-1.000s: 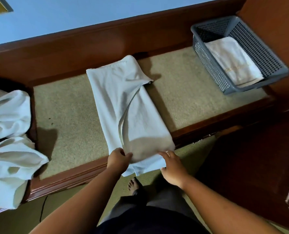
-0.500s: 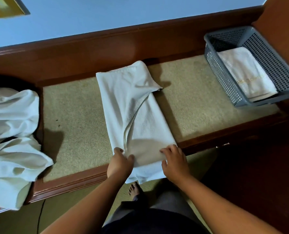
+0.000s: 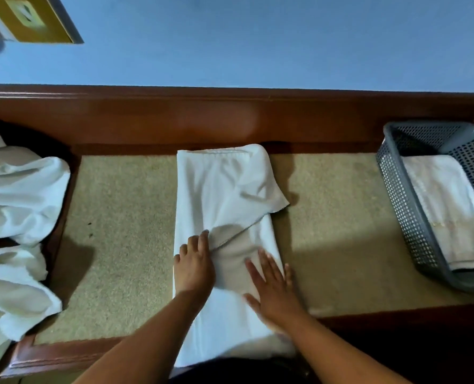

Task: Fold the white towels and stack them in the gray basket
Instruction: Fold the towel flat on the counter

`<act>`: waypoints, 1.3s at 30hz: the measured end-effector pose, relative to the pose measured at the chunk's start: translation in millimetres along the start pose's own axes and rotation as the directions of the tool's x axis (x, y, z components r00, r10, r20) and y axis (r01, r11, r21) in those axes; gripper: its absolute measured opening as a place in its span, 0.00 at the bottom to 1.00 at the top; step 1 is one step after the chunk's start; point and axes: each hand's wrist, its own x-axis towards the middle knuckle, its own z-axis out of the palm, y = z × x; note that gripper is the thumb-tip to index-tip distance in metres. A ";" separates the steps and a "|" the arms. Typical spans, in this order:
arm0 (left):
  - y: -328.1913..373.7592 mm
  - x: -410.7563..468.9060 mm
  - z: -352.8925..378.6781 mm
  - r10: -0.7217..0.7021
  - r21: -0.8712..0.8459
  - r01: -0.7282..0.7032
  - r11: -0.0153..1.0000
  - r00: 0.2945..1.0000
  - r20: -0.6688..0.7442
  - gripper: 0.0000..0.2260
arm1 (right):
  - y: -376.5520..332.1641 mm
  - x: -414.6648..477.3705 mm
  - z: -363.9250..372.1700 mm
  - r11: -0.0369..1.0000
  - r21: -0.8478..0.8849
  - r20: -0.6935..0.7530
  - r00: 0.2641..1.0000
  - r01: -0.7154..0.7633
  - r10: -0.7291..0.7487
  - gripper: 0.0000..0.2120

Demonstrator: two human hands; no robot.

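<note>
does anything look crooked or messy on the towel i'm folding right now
Yes. The white towel under the left hand and right hand is folded unevenly: its top layer's edge runs diagonally, and one corner pokes out past the right side. Its near end overhangs the bench front.

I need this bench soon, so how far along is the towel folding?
Done: one folded towel lies in the gray basket. In hand: the left hand and right hand press flat on a half-folded towel on the bench. Left: finish that fold, put it in the basket, then fold the crumpled white pile at the left.
</note>
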 end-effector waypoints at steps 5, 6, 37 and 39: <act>27.4 96.4 -19.1 -0.049 -0.171 0.047 0.984 0.999 -0.009 0.22 | 11.3 67.9 -25.8 0.999 -0.030 -0.076 0.997 0.027 -0.029 0.39; 32.9 118.0 -25.5 -0.063 -0.233 0.060 0.971 0.998 -0.005 0.23 | 14.3 89.3 -35.7 0.999 -0.030 -0.102 0.994 0.034 -0.037 0.38; -52.8 97.5 -19.5 -0.375 -0.604 0.479 0.637 0.877 0.300 0.33 | 45.8 127.2 -78.9 0.487 0.791 0.120 0.874 -0.370 0.470 0.15; -48.9 42.3 -18.8 -0.323 -0.532 0.464 0.708 0.883 0.341 0.29 | 40.7 86.9 -56.3 0.418 0.800 0.220 0.859 -0.430 0.462 0.23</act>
